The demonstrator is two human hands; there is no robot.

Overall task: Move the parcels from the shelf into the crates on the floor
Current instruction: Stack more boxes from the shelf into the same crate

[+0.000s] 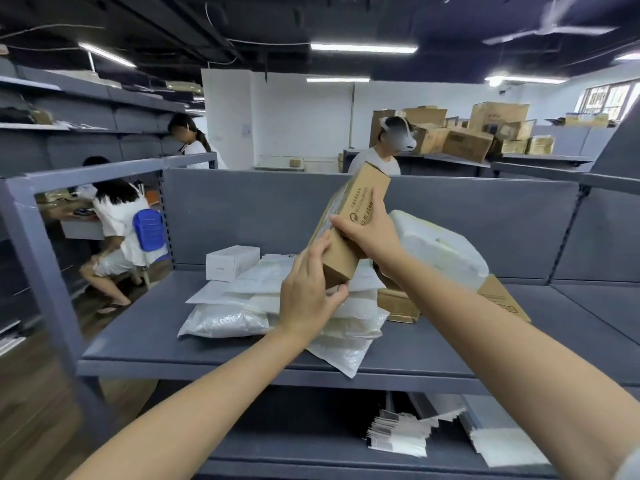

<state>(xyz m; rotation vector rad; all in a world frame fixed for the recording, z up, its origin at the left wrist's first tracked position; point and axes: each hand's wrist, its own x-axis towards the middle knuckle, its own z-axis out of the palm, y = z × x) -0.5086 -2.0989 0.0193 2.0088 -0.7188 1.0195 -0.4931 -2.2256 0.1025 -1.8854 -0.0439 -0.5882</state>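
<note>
Holding a long brown cardboard box (362,195) clear of the grey metal shelf (173,341), both grips on it. The right grip (367,237) wraps round the middle of the box. The left grip (308,292) pinches the lower end, with the thumb under the bottom corner and the fingers laid up along the left face. The box hangs above a heap of white plastic mailer bags (242,306) and, as far as can be seen, does not touch them. Its long axis runs steeply, nearer upright than flat. The lower end points down and left toward the person; the upper end leans up and away toward the shelf's back panel, a little to the right. Printed lettering runs along the length, and a pale label strip shows on the left face. Step in hand, by my reading: one parcel picked up, lifted but not yet carried off. The crates on the floor are out of view. The next move therefore calls for drawing the box back over the shelf's front edge, then turning and lowering it toward floor level. The long shape likely wants laying lengthwise to fit a crate. Left on the shelf: a small white carton (232,263), the mailers, a bulky white foam-wrapped parcel (440,247), and flat brown cardboard boxes (398,304) beneath the right forearm. Most of the task looks to be ahead.
</note>
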